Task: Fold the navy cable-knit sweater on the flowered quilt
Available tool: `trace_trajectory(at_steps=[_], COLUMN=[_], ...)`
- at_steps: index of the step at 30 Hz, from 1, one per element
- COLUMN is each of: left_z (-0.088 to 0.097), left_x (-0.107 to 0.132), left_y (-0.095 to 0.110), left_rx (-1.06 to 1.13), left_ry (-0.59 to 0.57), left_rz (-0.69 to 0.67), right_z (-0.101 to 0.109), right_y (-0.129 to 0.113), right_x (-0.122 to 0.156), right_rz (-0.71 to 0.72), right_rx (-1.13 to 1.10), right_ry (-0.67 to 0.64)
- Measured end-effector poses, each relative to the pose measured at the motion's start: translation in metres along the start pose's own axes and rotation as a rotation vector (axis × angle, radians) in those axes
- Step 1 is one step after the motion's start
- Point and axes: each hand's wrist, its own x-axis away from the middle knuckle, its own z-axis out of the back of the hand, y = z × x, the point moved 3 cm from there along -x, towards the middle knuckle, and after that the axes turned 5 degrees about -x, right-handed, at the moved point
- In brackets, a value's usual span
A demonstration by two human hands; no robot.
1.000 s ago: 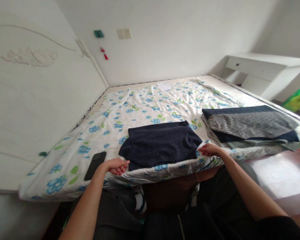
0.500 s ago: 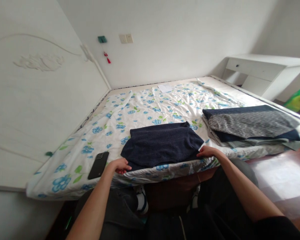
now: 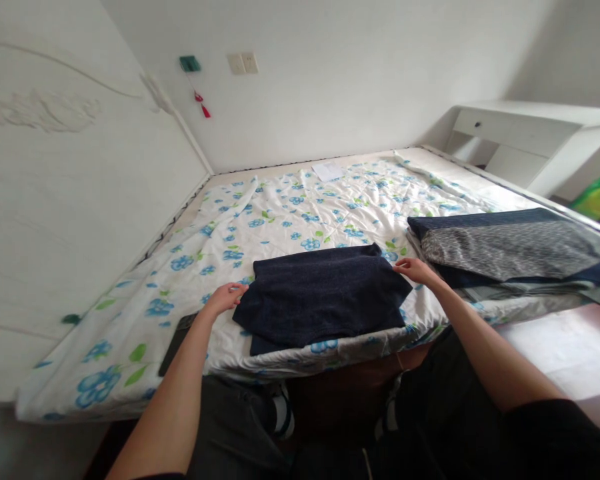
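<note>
A dark navy knit garment [image 3: 320, 293], folded into a rough rectangle with angled sides, lies near the front edge of the bed. At its left side is my left hand [image 3: 225, 298], fingers stretched toward the fabric and fingertips at the edge. My right hand [image 3: 415, 270] is at the upper right side, its fingertips also reaching the garment's edge; neither hand visibly grips cloth. A black phone [image 3: 177, 343] rests on the sheet to the left, partly covered by my left forearm. To the right is a stack of folded clothes [image 3: 505, 250], grey and navy.
A white sheet with blue flowers [image 3: 275, 213] covers much of the bed. White paper [image 3: 328, 172] lies toward the wall. A white headboard [image 3: 80, 200] rises at left, and a white desk [image 3: 525, 133] stands at back right. My knees are below the bed's edge.
Both hands have left the garment's lower corners and moved up along its sides. The view has shifted slightly, and my left forearm now covers part of the phone.
</note>
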Motion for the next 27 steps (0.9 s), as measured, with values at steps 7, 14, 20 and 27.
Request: trace_trajectory(at_steps=[7, 14, 20, 27], left_z=[-0.015, -0.034, -0.047, -0.058], left_x=[-0.041, -0.074, -0.089, -0.093], left_y=[0.017, 0.023, 0.026, 0.030], left_rx=[0.175, 0.284, 0.483, 0.608], left_ry=[0.079, -0.015, -0.188, -0.334], left_rz=[0.006, 0.129, 0.198, 0.299], right_z=[-0.015, -0.035, -0.053, -0.062], right_y=[-0.009, -0.015, -0.020, -0.027], right_x=[-0.053, -0.083, -0.099, -0.112], right_rz=[-0.031, -0.132, -0.156, -0.287], right_rx=[-0.099, -0.070, -0.127, -0.103], right_ry=[0.082, 0.067, 0.015, -0.091])
